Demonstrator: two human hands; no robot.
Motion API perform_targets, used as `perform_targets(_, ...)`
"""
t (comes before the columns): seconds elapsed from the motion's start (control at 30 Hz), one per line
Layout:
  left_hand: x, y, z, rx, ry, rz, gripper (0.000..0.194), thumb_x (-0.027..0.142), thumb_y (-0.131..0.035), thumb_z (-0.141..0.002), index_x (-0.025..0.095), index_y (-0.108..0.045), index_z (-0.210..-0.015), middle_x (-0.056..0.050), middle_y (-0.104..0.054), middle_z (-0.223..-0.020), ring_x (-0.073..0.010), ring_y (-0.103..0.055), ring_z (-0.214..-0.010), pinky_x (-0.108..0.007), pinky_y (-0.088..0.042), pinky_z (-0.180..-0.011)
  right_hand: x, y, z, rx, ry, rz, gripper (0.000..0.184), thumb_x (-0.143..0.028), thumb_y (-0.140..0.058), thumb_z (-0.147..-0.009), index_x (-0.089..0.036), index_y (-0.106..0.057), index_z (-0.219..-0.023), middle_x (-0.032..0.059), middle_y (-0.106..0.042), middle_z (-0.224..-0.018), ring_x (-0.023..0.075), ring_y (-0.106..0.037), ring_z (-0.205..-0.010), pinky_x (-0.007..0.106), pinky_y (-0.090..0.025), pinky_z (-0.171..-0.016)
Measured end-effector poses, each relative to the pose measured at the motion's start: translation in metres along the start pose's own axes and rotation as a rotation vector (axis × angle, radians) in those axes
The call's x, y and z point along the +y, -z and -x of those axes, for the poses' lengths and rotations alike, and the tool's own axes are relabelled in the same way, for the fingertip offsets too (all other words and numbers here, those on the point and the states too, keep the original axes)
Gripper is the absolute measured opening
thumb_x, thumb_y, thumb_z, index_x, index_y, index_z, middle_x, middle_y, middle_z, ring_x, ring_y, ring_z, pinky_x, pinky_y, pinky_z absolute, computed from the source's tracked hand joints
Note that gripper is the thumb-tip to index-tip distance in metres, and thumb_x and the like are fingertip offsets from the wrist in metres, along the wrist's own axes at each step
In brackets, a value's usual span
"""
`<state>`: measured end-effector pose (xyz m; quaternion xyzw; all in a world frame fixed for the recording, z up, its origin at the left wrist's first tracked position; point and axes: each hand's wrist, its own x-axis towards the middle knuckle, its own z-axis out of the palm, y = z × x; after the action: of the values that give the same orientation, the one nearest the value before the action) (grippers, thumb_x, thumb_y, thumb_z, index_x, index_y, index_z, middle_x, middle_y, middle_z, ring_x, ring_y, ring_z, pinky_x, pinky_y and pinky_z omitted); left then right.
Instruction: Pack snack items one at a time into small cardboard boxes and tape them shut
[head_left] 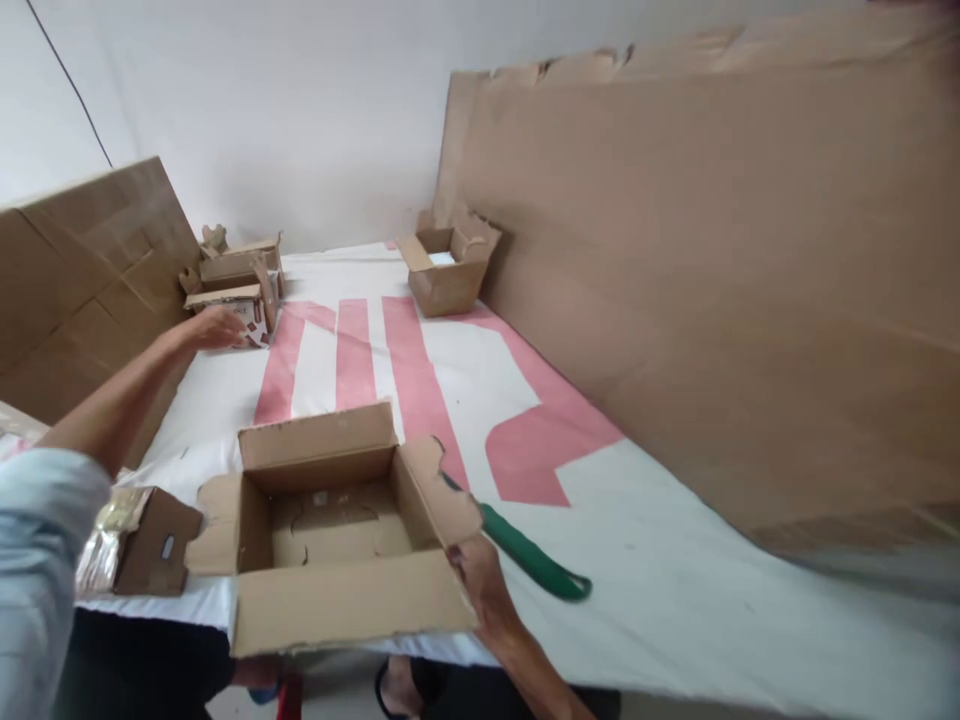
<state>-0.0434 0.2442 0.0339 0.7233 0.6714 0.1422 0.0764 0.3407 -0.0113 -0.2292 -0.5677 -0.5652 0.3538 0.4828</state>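
An empty cardboard box [352, 600] with its flaps spread sits at the table's front edge. My right hand [480, 580] grips its right side by the flap. My left hand [217, 328] stretches to the back left, fingers extended at the front of a small printed cardboard box [255, 325]; whether it touches is unclear. Another open box [247, 255] stands just behind that one. To the right of the near box lies a green handle [532, 555], its far end hidden behind the box flap.
A small open box [450, 285] with something white inside stands at the back. Large cardboard panels rise at the left [97, 290] and right [697, 270]. Near my left sleeve is a brown box [157, 545] with shiny plastic packs. A white cloth with pink shapes covers the table [637, 590].
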Motion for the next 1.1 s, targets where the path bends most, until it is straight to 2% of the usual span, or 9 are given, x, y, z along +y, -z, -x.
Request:
perform_targets(0.07, 0.028, 0.010, 0.038, -0.246, -0.116, 0.041, 0.015, 0.027, -0.085, -0.095, 0.015, -0.086, -0.103, -0.004, -0.085, -0.099, -0.0220, -0.077, -0.097, -0.028, -0.057, -0.087, 0.001, 0.000, 0.001, -0.026, 0.014, 0.005, 0.030, -0.053, -0.061, -0.086, -0.027, -0.062, -0.071, 0.0013, -0.060, -0.064, 0.0209, -0.053, -0.059, 0.033, -0.048, -0.055)
perform_targets(0.17, 0.073, 0.009, 0.128, -0.522, -0.291, 0.122, 0.031, 0.051, -0.085, -0.092, 0.028, -0.087, -0.113, -0.003, -0.085, -0.106, -0.0254, -0.080, -0.099, -0.029, -0.056, -0.081, 0.001, -0.001, 0.001, -0.043, 0.065, 0.006, 0.035, -0.056, -0.062, -0.090, -0.024, -0.064, -0.075, 0.0014, -0.062, -0.069, 0.0196, -0.053, -0.061, 0.031, -0.045, -0.055)
perform_targets(0.27, 0.102, -0.026, 0.221, -0.582, -0.446, -0.011, 0.057, 0.061, -0.097, -0.072, 0.035, -0.082, -0.121, -0.007, -0.085, -0.105, -0.0291, -0.080, -0.092, -0.033, -0.055, -0.072, -0.001, -0.002, -0.001, -0.065, 0.105, -0.017, 0.037, -0.057, -0.061, -0.094, -0.023, -0.067, -0.081, 0.0025, -0.067, -0.073, 0.0201, -0.057, -0.064, 0.031, -0.047, -0.059)
perform_targets(0.37, 0.106, -0.068, 0.263, -0.544, -0.549, -0.221, 0.033, 0.048, -0.086, -0.087, 0.031, -0.080, -0.115, -0.011, -0.085, -0.098, -0.0300, -0.081, -0.086, -0.035, -0.054, -0.068, -0.004, -0.002, -0.001, -0.052, 0.126, -0.006, 0.040, -0.058, -0.058, -0.096, -0.024, -0.064, -0.077, 0.0020, -0.066, -0.069, 0.0199, -0.057, -0.062, 0.031, -0.046, -0.058)
perform_targets(0.47, 0.093, -0.082, 0.249, -0.508, -0.501, -0.404, 0.006, 0.033, -0.075, -0.096, 0.029, -0.080, -0.097, -0.012, -0.084, -0.088, -0.0288, -0.081, -0.079, -0.034, -0.051, -0.064, -0.007, -0.003, -0.001, -0.053, 0.147, 0.029, 0.038, -0.055, -0.056, -0.099, -0.022, -0.070, -0.085, 0.0021, -0.067, -0.071, 0.0195, -0.059, -0.062, 0.031, -0.048, -0.060)
perform_targets(0.7, 0.052, -0.041, 0.173, -0.287, -0.299, -0.650, 0.021, 0.010, -0.063, -0.097, 0.022, -0.080, -0.095, -0.015, -0.083, -0.099, -0.0291, -0.080, -0.088, -0.034, -0.051, -0.073, -0.005, -0.008, -0.002, 0.008, 0.135, 0.058, 0.035, -0.048, -0.058, -0.097, -0.020, -0.079, -0.100, 0.0039, -0.073, -0.077, 0.0210, -0.065, -0.065, 0.032, -0.055, -0.064)
perform_targets(0.8, 0.046, -0.039, 0.176, -0.245, -0.364, -0.679, 0.020, 0.006, -0.063, -0.097, 0.019, -0.077, -0.095, -0.015, -0.081, -0.097, -0.0288, -0.077, -0.090, -0.037, -0.049, -0.077, -0.002, -0.009, -0.003, 0.009, 0.144, 0.056, 0.035, -0.047, -0.057, -0.098, -0.019, -0.079, -0.100, 0.0038, -0.072, -0.077, 0.0204, -0.065, -0.064, 0.032, -0.055, -0.064)
perform_targets(0.97, 0.042, -0.051, 0.205, -0.095, -0.654, -0.721, 0.014, 0.010, -0.066, -0.101, 0.018, -0.073, -0.093, -0.010, -0.075, -0.089, -0.0271, -0.070, -0.083, -0.039, -0.044, -0.075, 0.000, -0.007, -0.004, -0.004, 0.184, 0.061, 0.029, -0.041, -0.058, -0.100, -0.020, -0.077, -0.101, 0.0030, -0.071, -0.077, 0.0188, -0.063, -0.062, 0.030, -0.054, -0.062)
perform_targets(1.1, 0.035, -0.055, 0.215, -0.044, -0.703, -0.640, 0.014, 0.014, -0.068, -0.103, 0.019, -0.071, -0.091, -0.007, -0.073, -0.085, -0.0238, -0.067, -0.077, -0.037, -0.042, -0.073, -0.002, -0.006, -0.004, 0.000, 0.208, 0.060, 0.025, -0.037, -0.058, -0.100, -0.021, -0.077, -0.102, 0.0023, -0.070, -0.077, 0.0184, -0.062, -0.062, 0.030, -0.054, -0.062)
